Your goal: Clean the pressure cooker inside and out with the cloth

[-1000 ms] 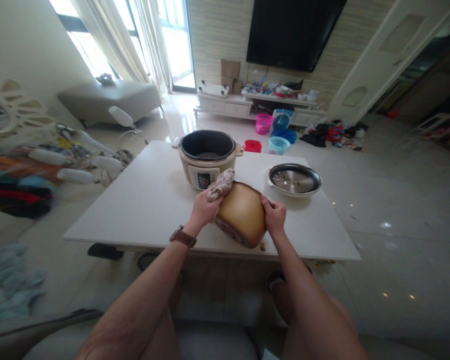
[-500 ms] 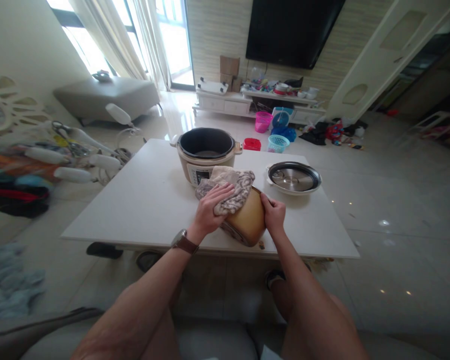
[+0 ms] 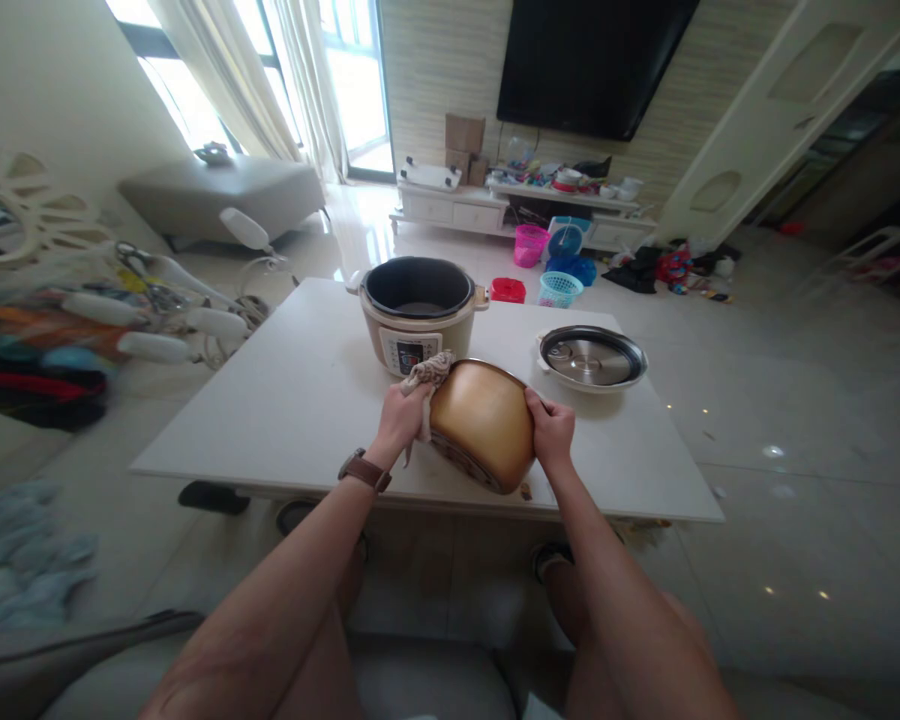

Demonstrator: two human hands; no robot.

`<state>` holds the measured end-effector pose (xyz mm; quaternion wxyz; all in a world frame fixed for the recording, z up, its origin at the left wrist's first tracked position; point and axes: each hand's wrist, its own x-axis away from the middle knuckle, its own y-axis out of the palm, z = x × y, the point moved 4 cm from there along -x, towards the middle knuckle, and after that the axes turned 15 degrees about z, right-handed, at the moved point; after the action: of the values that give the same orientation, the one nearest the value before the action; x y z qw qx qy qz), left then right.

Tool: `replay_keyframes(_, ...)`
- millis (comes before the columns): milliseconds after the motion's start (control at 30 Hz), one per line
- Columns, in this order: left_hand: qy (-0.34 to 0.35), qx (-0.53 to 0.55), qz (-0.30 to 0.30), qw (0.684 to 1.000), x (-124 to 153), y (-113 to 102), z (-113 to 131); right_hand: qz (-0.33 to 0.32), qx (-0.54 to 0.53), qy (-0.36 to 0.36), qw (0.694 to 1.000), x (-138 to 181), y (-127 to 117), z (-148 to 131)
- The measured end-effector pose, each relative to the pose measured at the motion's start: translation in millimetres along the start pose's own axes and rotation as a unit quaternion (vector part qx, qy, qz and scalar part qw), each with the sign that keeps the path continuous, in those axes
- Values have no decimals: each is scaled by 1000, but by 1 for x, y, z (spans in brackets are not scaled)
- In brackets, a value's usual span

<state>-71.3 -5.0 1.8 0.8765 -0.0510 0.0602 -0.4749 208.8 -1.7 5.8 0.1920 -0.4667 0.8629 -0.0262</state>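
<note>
Tilted on its side above the front of the white table (image 3: 270, 400) is a gold-coloured inner pot (image 3: 484, 420), its base towards me. My right hand (image 3: 553, 430) grips the pot's rim at the right. At the pot's left side, my left hand (image 3: 403, 415) is closed around a patterned cloth (image 3: 429, 372), bunched against the rim. Behind the pot stands the pressure cooker body (image 3: 418, 335), its top uncovered and its dark inside showing. The round cooker lid (image 3: 592, 357) lies on the table to the right, metal underside up.
Beyond the table, a red container (image 3: 508, 290), a light blue basket (image 3: 561, 289) and a pink basket (image 3: 530, 245) are on the floor. A white multi-armed lamp (image 3: 157, 347) stands left of the table. A low cabinet (image 3: 450, 210) lines the far wall.
My left hand and the cloth have moved left, off the pot's outer side to its left rim. More of the gold surface shows. My right hand keeps its hold.
</note>
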Motion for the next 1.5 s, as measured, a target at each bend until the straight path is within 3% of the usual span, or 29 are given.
replay_keyframes(100, 156, 24, -20, 987, 16, 0, 21, 2, -1, 2, 1000, 1, 1, 1)
replay_keyframes(200, 335, 45, -102, 936, 36, 5, 43, 6, 2, 4, 1000, 2, 2, 2)
replay_keyframes(267, 372, 36, -118, 920, 39, 7, 47, 6, 4, 5, 1000, 3, 3, 3)
replay_keyframes(367, 282, 30, -77, 956, 24, 8, 38, 8, 4, 1, 1000, 3, 2, 2)
replay_keyframes(467, 93, 28, -44, 994, 2, 9, 12, 7, -1, -1, 1000, 2, 1, 0)
replay_keyframes(533, -28, 33, -9, 999, -8, 8, -5, 6, -7, 3, 1000, 2, 1, 0)
replay_keyframes(600, -94, 42, 36, 994, -12, 7, -16, 5, -12, 5, 1000, 2, 0, -1)
replay_keyframes(667, -90, 51, 55, 993, -11, 6, -16, 4, -13, 5, 1000, 2, 0, 0)
replay_keyframes(733, -28, 63, 42, 997, -5, 6, -7, 3, -13, 6, 1000, 1, 1, 1)
replay_keyframes(833, 173, 79, -38, 981, 12, 6, 19, 1, -10, 5, 1000, 1, 2, 2)
replay_keyframes(900, 316, 85, -115, 938, 27, 7, 35, -2, -9, 4, 1000, 1, 2, 4)
replay_keyframes(967, 377, 87, -147, 910, 35, 7, 42, -5, -7, 4, 1000, 1, 3, 5)
replay_keyframes(1033, 342, 89, -120, 928, 31, 7, 40, -6, -4, 4, 1000, 2, 3, 5)
replay_keyframes(1167, 120, 95, -25, 988, 6, 11, 14, 0, -1, 5, 1000, 1, 2, 3)
replay_keyframes(1233, -1, 98, 27, 995, -3, 11, -3, -3, -5, 5, 1000, 1, 2, 2)
replay_keyframes(1300, -72, 95, 56, 991, -6, 10, -13, -6, -9, 6, 1000, 1, 1, 1)
replay_keyframes(1400, -26, 81, 46, 995, 0, 7, -7, -8, -10, 6, 1000, 1, 1, 1)
replay_keyframes(1500, 162, 84, -24, 983, 16, 3, 18, -9, -1, 4, 1000, 1, 1, 2)
